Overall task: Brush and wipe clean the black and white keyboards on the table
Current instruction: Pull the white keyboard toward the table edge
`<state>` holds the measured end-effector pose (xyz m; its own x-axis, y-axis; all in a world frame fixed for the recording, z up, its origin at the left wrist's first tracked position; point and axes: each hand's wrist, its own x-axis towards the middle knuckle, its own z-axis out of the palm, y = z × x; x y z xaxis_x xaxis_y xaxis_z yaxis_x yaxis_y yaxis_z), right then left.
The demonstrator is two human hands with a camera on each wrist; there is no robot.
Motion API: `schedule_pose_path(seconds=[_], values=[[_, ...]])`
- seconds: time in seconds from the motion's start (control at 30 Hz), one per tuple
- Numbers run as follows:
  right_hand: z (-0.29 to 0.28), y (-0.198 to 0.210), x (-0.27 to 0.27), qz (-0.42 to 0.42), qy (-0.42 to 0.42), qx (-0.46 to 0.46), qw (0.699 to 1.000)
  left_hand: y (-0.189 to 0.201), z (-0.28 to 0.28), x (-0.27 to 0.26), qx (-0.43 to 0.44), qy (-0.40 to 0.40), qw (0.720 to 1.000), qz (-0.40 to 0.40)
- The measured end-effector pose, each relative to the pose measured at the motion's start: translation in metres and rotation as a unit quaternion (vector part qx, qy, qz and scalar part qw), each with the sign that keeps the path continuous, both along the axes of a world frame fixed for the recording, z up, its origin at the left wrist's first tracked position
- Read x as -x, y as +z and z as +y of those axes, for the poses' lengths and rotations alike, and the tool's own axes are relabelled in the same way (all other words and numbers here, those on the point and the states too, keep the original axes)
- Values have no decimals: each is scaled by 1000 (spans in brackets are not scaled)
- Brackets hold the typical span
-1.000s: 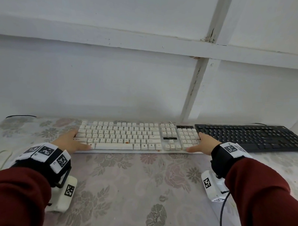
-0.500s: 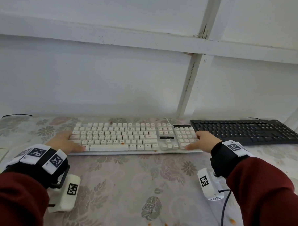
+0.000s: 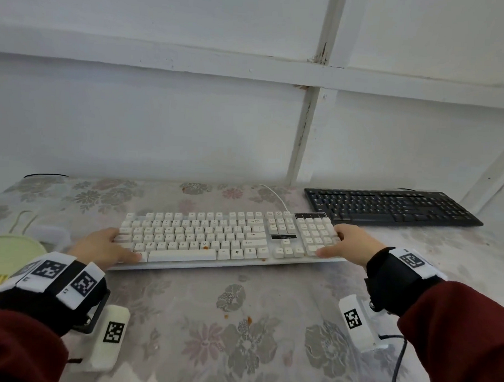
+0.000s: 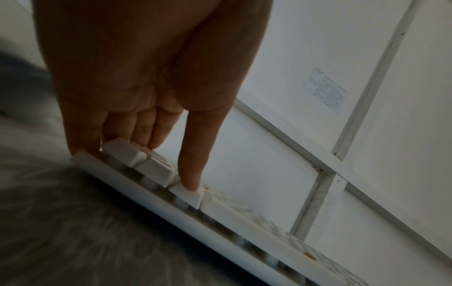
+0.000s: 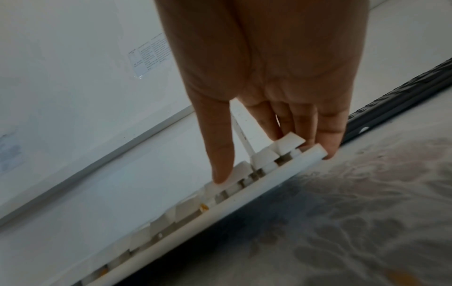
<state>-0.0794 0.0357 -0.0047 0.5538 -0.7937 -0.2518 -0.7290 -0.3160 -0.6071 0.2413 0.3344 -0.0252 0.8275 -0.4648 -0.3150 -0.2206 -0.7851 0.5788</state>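
Holding the white keyboard (image 3: 214, 238) at both ends, my left hand (image 3: 104, 249) and right hand (image 3: 351, 245) pinch its edges, thumbs on top. The black keyboard (image 3: 388, 207) sits behind its right end.

Held at its ends by the left hand (image 3: 102, 249) and right hand (image 3: 348, 245), the white keyboard (image 3: 214, 238) has come toward the person, away from the black keyboard (image 3: 388, 207).

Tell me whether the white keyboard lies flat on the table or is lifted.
Lifted at its front edge. Both wrist views show a dark gap under the white keyboard, with the left hand and right hand gripping its ends.
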Motion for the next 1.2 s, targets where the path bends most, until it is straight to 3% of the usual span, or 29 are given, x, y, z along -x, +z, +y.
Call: schedule_pose_path(seconds=[0.33, 0.6, 1.03, 1.2], values=[[16, -4, 63, -15, 0, -21, 1000, -4, 16, 55, 45, 12, 998, 30], [18, -11, 87, 28, -19, -15, 999, -5, 14, 80, 62, -2, 997, 45], [53, 9, 75, 92, 44, 76, 992, 3, 30, 91, 68, -41, 996, 29], [99, 30, 42, 20, 87, 102, 991, 11, 48, 94, 105, -80, 990, 46]])
